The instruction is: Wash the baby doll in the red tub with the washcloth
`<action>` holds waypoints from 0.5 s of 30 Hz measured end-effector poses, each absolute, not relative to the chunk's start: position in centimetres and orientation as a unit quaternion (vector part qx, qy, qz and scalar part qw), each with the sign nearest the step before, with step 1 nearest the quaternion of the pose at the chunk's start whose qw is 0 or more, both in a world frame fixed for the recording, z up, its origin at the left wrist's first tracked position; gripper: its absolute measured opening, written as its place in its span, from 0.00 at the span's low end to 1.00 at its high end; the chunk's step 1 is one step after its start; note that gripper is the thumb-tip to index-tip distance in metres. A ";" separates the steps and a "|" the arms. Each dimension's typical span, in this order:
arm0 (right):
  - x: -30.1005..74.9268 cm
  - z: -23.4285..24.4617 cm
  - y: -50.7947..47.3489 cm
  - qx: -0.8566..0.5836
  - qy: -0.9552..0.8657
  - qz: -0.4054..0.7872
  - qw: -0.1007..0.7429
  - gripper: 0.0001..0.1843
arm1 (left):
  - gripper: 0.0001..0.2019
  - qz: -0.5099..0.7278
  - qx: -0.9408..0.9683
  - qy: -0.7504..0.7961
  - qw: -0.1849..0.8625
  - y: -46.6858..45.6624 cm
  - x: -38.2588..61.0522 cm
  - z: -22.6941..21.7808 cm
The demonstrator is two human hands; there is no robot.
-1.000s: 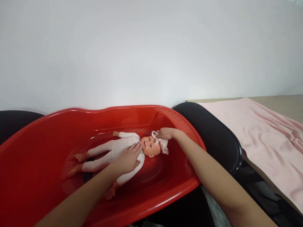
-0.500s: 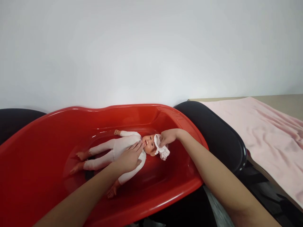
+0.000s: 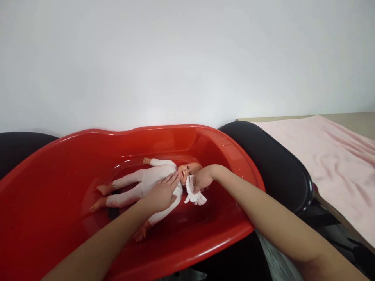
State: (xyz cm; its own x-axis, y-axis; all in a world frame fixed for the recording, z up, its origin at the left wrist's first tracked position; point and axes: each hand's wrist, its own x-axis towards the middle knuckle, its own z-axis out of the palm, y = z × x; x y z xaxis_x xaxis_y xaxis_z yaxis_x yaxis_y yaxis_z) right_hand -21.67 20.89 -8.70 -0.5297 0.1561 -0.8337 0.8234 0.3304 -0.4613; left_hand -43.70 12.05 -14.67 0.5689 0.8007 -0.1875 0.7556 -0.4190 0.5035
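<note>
A baby doll (image 3: 146, 183) in a white suit lies on its back in a red plastic tub (image 3: 58, 171), head to the right. My left hand (image 3: 161, 193) rests flat on the doll's chest, fingers stretched toward its chin. My right hand (image 3: 202, 178) is closed on a small white cloth (image 3: 193, 193) and presses it against the near side of the doll's face. Part of the doll's head is hidden behind that hand.
A black rounded surface (image 3: 269, 164) sits to the right of the tub, another black shape (image 3: 17, 146) at far left. A pink blanket (image 3: 331, 156) is spread over a beige table on the right. A plain white wall stands behind.
My right hand has drawn the white cloth from the top of the doll's head down across its face to the near cheek. My left hand stays on the chest.
</note>
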 end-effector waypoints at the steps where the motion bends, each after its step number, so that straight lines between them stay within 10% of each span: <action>1: -21.6 -8.7 21.0 0.320 0.749 -0.456 0.358 0.17 | 0.43 0.047 0.839 0.463 0.280 12.1 -43.7 -14.7; 15: -21.9 -9.7 21.2 0.319 0.728 -0.489 0.359 0.15 | 0.43 0.052 0.839 0.465 0.278 12.0 -43.6 -14.8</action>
